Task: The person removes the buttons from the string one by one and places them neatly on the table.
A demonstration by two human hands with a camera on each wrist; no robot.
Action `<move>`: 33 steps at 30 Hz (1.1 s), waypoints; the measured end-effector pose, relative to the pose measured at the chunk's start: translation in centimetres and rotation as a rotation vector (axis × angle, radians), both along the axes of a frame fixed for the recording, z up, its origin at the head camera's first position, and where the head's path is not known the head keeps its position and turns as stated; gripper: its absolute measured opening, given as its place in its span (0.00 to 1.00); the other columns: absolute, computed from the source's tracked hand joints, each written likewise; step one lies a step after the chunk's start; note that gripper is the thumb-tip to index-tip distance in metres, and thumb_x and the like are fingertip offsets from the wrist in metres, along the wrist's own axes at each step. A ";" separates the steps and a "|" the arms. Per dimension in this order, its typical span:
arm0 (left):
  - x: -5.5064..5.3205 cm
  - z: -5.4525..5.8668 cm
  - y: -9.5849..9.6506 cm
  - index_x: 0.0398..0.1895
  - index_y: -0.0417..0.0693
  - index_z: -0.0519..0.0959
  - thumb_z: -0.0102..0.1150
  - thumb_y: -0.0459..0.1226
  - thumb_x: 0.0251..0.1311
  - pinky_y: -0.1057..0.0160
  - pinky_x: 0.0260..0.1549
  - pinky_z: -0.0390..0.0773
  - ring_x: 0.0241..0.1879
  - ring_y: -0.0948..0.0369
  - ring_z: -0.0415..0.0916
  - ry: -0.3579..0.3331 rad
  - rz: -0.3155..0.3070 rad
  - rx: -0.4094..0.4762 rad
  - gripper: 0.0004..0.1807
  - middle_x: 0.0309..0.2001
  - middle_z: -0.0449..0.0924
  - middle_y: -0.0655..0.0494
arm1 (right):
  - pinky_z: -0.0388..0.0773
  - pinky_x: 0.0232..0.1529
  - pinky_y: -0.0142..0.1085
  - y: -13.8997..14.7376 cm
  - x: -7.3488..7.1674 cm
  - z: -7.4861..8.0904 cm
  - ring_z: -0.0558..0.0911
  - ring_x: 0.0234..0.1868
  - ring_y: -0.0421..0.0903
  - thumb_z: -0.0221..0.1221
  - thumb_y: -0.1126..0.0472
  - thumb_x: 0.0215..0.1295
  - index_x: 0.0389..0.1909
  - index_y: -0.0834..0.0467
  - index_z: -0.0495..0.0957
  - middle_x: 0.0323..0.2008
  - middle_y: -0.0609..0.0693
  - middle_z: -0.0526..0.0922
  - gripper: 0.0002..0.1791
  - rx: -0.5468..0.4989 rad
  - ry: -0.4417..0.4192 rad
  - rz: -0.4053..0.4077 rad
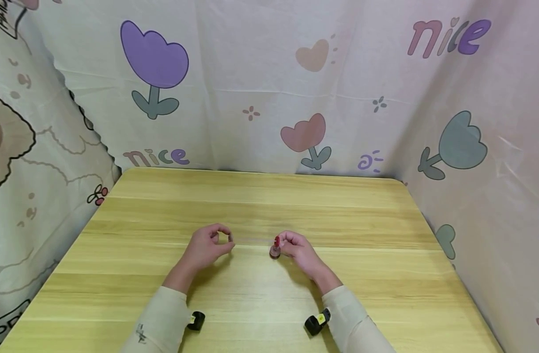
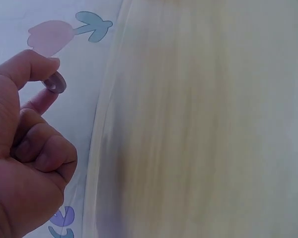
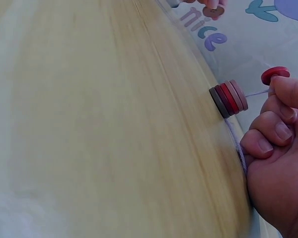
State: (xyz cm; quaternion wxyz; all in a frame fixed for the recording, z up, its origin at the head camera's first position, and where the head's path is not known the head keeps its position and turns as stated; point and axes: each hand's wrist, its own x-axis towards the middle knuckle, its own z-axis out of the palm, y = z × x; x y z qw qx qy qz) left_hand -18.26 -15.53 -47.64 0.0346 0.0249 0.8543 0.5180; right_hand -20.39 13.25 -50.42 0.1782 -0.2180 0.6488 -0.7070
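Observation:
My left hand [image 1: 207, 246] pinches a brown button [image 2: 54, 83] between thumb and index finger, its other fingers curled. Between the thumb and index finger of my right hand [image 1: 299, 251] is a red button [image 3: 275, 73]. A pale string [image 3: 257, 93] runs from beside that button to a stack of several buttons [image 3: 228, 99], in dark grey, red and dusty pink. More string trails from the stack down along the curled right fingers. In the head view, the stack sits just left of the right fingertips. Whether the string passes through the red button is hidden.
Both hands are over a light wood-grain table [image 1: 260, 304]. A pale curtain [image 1: 234, 59] printed with flowers and words hangs behind it and at both sides. Black wrist cameras [image 1: 317, 322] are worn below the sleeves' inner edges.

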 end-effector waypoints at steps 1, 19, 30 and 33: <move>0.0 -0.1 -0.1 0.42 0.47 0.83 0.71 0.36 0.56 0.65 0.17 0.60 0.15 0.61 0.54 0.001 0.000 -0.007 0.11 0.16 0.56 0.59 | 0.74 0.55 0.50 0.0 0.0 0.1 0.80 0.45 0.61 0.48 0.66 0.75 0.39 0.78 0.66 0.41 0.74 0.77 0.14 -0.003 -0.001 -0.001; 0.2 -0.8 -1.9 0.38 0.45 0.83 0.71 0.31 0.51 0.66 0.15 0.59 0.14 0.63 0.54 -0.032 -0.027 -0.128 0.11 0.14 0.57 0.60 | 0.74 0.55 0.49 0.5 -0.1 -0.3 0.80 0.45 0.62 0.49 0.65 0.76 0.39 0.78 0.67 0.41 0.75 0.77 0.15 -0.013 0.001 -0.010; 0.3 -0.9 -2.3 0.36 0.46 0.84 0.74 0.34 0.52 0.63 0.20 0.62 0.16 0.63 0.57 -0.049 -0.053 -0.203 0.09 0.15 0.62 0.58 | 0.73 0.56 0.51 0.4 0.0 -0.3 0.80 0.46 0.64 0.48 0.64 0.76 0.40 0.77 0.69 0.41 0.74 0.78 0.15 -0.002 0.000 -0.002; 0.4 -0.7 -2.5 0.36 0.46 0.84 0.75 0.36 0.51 0.62 0.20 0.63 0.17 0.62 0.59 -0.061 -0.051 -0.212 0.10 0.17 0.64 0.57 | 0.72 0.57 0.51 0.3 0.0 -0.3 0.80 0.46 0.66 0.48 0.63 0.76 0.40 0.77 0.69 0.42 0.74 0.79 0.16 0.009 0.003 0.005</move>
